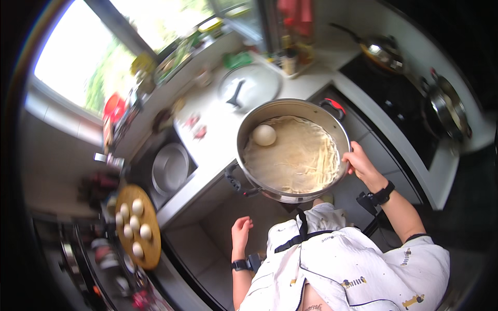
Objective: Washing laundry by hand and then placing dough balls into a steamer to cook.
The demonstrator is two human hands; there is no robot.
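My right hand (358, 160) grips the rim of a large steel steamer pot (295, 199) at its right side. A wrinkled pale cloth liner (291, 159) covers the inside, and one white dough ball (264, 135) lies on it at the upper left. The pot has two black side handles with red parts. Below and left of the pot, my left hand (242, 229) hangs with nothing visible in it, its fingers curled and partly apart. Several white dough balls (134, 222) rest on a round wooden board (149, 252) at the far left.
A glass lid (253, 87) lies on the white counter (214, 145) behind the pot. A metal basin (170, 169) sits in the sink at left. On the black cooktop (408, 112) at right are a lidded pan (383, 52) and a steel pot (447, 109).
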